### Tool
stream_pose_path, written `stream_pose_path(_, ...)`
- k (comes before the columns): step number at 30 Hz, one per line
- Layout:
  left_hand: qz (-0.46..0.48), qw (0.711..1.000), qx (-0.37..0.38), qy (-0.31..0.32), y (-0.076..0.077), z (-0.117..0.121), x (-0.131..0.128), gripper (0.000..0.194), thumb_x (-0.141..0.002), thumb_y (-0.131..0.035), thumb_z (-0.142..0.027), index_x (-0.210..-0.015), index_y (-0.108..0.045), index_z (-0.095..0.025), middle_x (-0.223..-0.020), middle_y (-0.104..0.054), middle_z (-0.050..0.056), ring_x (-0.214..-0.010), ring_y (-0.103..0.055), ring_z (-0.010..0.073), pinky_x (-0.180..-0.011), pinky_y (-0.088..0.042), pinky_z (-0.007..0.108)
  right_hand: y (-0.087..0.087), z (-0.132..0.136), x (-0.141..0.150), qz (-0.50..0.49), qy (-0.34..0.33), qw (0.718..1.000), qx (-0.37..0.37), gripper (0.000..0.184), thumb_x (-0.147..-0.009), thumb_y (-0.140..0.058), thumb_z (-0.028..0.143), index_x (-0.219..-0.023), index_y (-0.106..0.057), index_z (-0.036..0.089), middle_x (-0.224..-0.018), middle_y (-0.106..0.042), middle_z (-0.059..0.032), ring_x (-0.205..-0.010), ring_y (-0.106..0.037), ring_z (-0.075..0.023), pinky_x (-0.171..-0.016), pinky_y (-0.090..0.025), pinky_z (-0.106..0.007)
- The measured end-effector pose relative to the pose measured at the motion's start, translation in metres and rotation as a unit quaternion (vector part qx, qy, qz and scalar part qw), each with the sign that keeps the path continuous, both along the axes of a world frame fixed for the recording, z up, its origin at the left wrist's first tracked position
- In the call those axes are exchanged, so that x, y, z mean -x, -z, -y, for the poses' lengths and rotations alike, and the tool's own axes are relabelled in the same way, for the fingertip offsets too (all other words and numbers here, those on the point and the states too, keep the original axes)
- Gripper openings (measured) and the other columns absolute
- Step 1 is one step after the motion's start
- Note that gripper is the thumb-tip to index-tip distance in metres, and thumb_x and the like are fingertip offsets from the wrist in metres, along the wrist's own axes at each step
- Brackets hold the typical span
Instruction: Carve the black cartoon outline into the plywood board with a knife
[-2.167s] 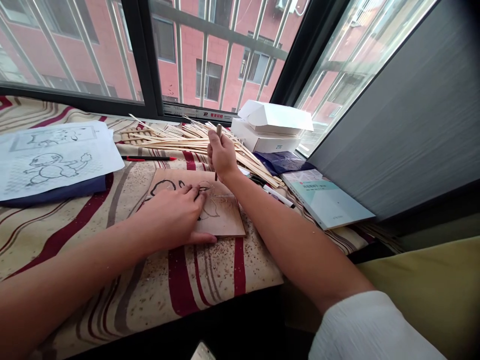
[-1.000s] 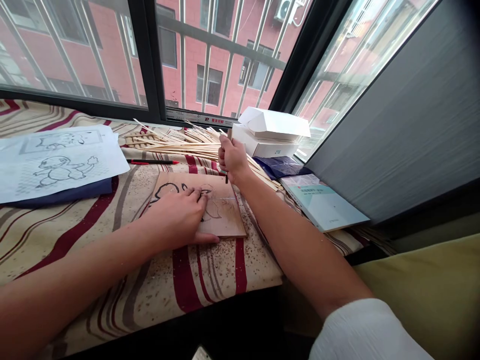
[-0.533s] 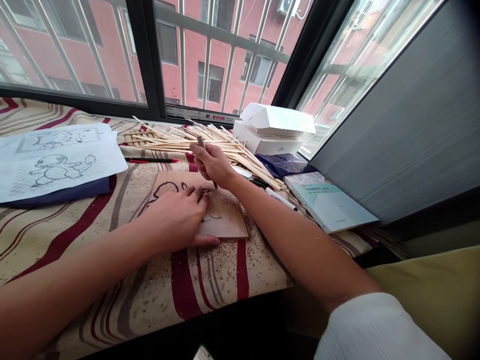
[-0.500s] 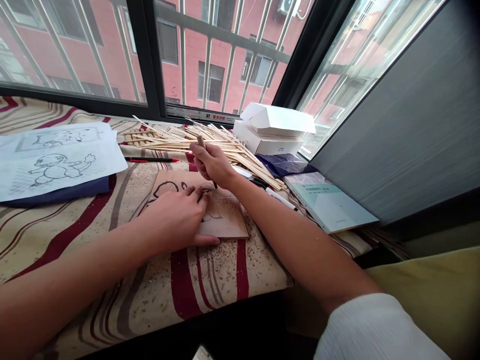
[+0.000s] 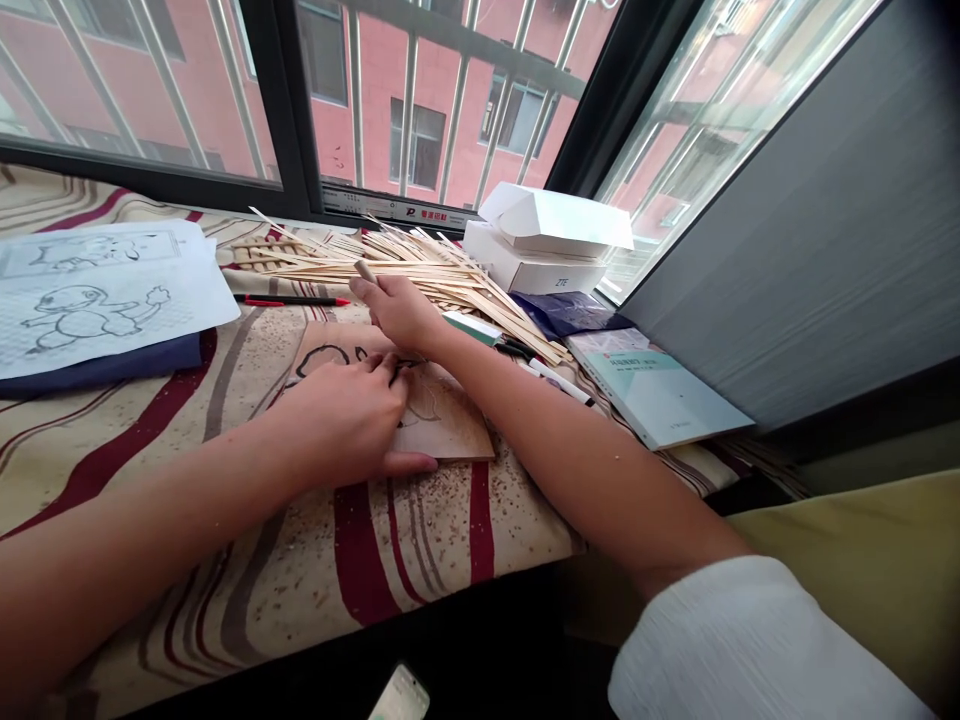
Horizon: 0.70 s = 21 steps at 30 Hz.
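A thin wooden board point(image 5: 452, 425) with dark carved or drawn lines lies on the striped cloth point(image 5: 442, 520). My left hand point(image 5: 346, 412) rests flat on it, thumb stretched along the near edge and fingers over the lines. Just beyond, my right hand point(image 5: 403, 312) is wrapped round a wooden-handled carving tool point(image 5: 365, 271). Its handle end sticks up past my fist, while my hand and arm hide the tip. Small wood chips are scattered on the cloth around the board.
Drawing sheets point(image 5: 112, 290) lie at left, near a red and black pen point(image 5: 292, 300). Thin wooden strips point(image 5: 420, 260) are heaped behind the board. A white box point(image 5: 551, 255), a book point(image 5: 660, 385) and a marker point(image 5: 562, 383) are at right. A phone point(image 5: 403, 693) shows below the table edge.
The view has tipped down slightly, so the scene sits higher and more of the phone shows. My right hand and the tool handle have tilted a little to the left. My left hand stays on the board.
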<state>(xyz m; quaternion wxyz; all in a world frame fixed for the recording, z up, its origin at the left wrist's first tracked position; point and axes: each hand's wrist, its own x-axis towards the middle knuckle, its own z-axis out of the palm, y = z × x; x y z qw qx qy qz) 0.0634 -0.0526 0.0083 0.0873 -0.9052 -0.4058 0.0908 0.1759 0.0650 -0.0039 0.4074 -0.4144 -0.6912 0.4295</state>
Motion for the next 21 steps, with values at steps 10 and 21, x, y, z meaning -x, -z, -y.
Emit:
stream_pose_path(10, -0.033, 0.999, 0.009, -0.010, -0.004, -0.001, -0.004, 0.101, -0.093, -0.052, -0.081, -0.151, -0.055, 0.002, -0.155, -0.052, 0.035, -0.146, -0.052, 0.0445, -0.114, -0.047, 0.052, -0.006, 0.008, -0.011, -0.010, -0.144, 0.985, 0.094, 0.041, -0.110, -0.048, 0.040, -0.074, -0.037, 0.024, -0.054, -0.031, 0.0079, -0.047, -0.019, -0.0089, -0.041, -0.016, -0.021)
stream_pose_path(21, -0.009, 1.000, 0.018, -0.012, -0.003, -0.001, -0.003, 0.097, -0.092, -0.059, -0.077, -0.150, -0.056, 0.001, -0.158, -0.048, 0.035, -0.144, -0.053, 0.0463, -0.112, -0.048, 0.052, -0.006, 0.012, -0.014, -0.050, -0.163, 0.980, 0.101, 0.045, -0.110, -0.046, 0.050, -0.074, -0.035, 0.025, -0.055, -0.027, 0.0090, -0.046, -0.016, -0.0087, -0.041, -0.015, -0.021)
